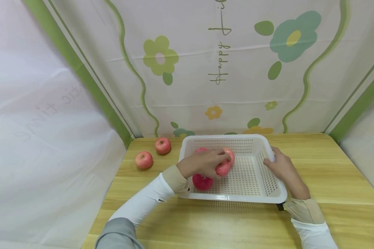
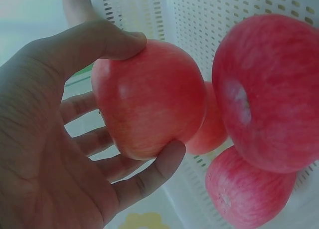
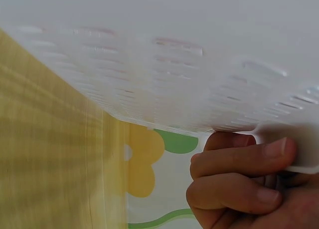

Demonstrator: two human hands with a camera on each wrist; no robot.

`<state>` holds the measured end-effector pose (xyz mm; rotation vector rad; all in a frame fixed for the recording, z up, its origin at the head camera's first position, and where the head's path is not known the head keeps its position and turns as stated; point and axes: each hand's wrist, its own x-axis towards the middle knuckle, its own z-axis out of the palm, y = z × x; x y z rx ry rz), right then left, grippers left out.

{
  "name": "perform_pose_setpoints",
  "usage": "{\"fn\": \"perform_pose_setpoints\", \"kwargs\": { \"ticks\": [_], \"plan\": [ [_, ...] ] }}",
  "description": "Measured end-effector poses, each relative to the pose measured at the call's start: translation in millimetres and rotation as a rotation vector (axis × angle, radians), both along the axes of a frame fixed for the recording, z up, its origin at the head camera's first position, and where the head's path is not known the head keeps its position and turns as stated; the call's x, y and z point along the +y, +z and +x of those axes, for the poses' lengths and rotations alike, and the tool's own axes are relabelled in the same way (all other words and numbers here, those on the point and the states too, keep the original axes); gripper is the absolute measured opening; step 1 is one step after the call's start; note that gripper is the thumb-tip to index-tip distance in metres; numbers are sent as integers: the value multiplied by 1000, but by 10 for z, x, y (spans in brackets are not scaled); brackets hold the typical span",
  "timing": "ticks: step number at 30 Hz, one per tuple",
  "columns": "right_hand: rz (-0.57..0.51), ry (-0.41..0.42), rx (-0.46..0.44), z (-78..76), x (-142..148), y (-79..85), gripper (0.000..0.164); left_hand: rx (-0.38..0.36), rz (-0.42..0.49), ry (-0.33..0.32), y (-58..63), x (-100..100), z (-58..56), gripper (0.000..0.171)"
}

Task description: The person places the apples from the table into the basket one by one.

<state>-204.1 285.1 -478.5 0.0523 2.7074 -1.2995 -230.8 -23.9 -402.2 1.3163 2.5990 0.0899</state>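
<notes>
I see tabletop apples [image 1: 163,146] only from the head view. Left hand [image 1: 205,162] clasps another apple [image 2: 149,99]; right hand [image 1: 283,169] grips the basket [image 1: 230,197].

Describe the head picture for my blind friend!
The left hand holds an apple beside three others in a white basket; the right hand grips its rim. Two more apples sit to the left on the table.

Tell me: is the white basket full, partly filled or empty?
Partly filled: three apples sit in the basket, the left hand grips another apple, and bare basket floor shows at right.
</notes>
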Motion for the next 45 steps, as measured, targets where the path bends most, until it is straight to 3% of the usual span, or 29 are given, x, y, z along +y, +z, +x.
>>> {"fn": "perform_pose_setpoints", "kwargs": {
  "ticks": [8, 35, 45],
  "plan": [
    [16, 3, 5, -7, 3, -2, 77, 0, -6, -41, -38, 45, 6, 59],
    [11, 6, 11, 2, 9, -24, 78, -121, -35, -123, -173, 125, -6, 54],
    [13, 6, 26, 12, 6, -3, 77, -112, -49, -182, -202, 175, -55, 54]
  ]
}}
